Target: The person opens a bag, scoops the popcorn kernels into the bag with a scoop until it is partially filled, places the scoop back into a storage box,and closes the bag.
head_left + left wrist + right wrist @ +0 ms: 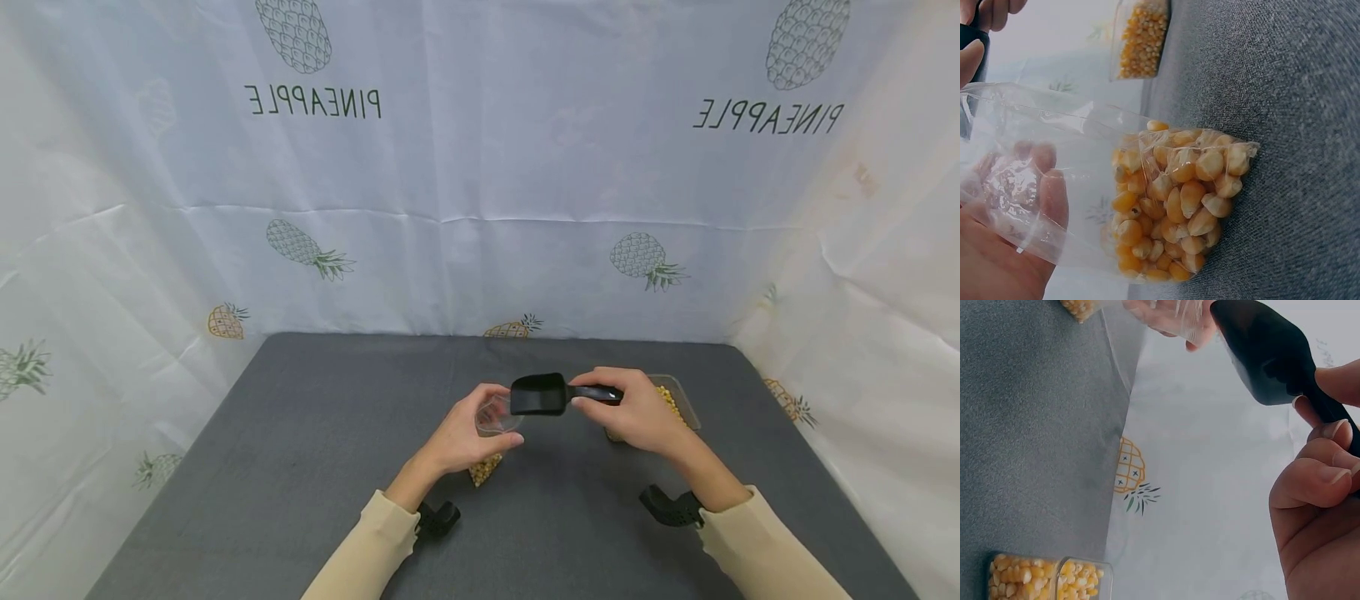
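A person's left hand (pixel 456 437) is curled round the mouth of a clear plastic bag (pixel 497 415), near the middle of the grey table (pixel 337 442); corn kernels (pixel 1175 209) fill the bag's lower end, which hangs close to the tabletop, whether touching it I cannot tell; the right hand (pixel 637 412) pinches the handle of a black scoop (pixel 538 395) between thumb and fingers, its bowl pointing left, at the bag's mouth; to the right, partly behind that hand, a clear container (pixel 692 410) of yellow corn sits on the table; a white pineapple-print curtain (pixel 480 158) hangs at the far side.
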`<action>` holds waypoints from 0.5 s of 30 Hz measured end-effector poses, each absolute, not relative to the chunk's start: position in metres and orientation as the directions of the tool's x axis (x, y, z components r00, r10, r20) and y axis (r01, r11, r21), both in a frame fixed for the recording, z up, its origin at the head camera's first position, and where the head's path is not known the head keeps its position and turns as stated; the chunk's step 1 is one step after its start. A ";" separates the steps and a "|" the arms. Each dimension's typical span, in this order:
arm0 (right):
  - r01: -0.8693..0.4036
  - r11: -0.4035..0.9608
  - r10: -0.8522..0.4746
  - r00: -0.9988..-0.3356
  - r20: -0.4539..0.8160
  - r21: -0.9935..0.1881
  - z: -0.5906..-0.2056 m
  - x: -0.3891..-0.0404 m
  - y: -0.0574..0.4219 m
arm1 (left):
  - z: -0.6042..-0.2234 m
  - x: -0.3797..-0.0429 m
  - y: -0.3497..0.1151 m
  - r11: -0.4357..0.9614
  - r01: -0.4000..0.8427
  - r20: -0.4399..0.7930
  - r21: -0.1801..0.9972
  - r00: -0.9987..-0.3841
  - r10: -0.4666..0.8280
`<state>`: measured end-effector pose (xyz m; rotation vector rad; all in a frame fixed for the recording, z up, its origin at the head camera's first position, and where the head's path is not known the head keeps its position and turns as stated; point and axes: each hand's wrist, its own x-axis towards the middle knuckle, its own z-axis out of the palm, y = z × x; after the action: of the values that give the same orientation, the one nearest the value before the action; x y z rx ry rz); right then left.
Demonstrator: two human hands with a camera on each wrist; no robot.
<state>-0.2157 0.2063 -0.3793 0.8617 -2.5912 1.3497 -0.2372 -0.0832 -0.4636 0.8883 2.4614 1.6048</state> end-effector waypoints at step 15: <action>-0.389 0.496 -0.348 -0.908 0.233 -0.776 -0.385 -0.210 0.232 | -0.465 -0.238 -0.083 0.240 0.466 0.308 0.851 -0.815 0.491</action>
<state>-0.2102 0.2321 -0.3850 0.6600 -2.6773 1.4069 -0.2382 -0.0834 -0.4652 0.9485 2.4553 1.6724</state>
